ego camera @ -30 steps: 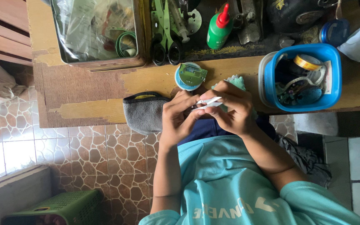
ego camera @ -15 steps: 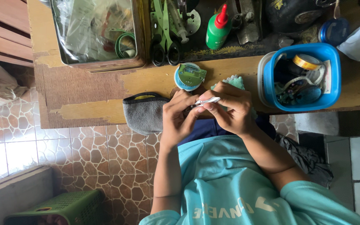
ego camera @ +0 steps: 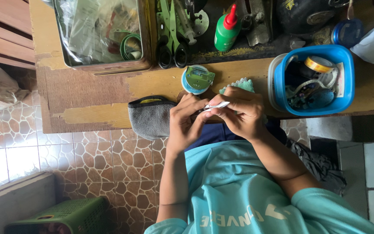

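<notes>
- Barely a change from half a second earlier: both hands stayed together at the near edge of the wooden table (ego camera: 109,86), and the small white strip (ego camera: 216,105) had tilted a touch flatter.
- The left hand (ego camera: 186,123) was closed on the strip's left end, fingers curled round it.
- The right hand (ego camera: 241,113) pinched the strip's right end between thumb and forefinger, so the strip bridged the two hands.
- Just left of the hands, a grey pouch (ego camera: 150,116) hung over the table's near edge.
- A round blue-rimmed tin (ego camera: 197,79) sat just beyond the hands; a blue tub (ego camera: 312,80) stood to the right.
</notes>
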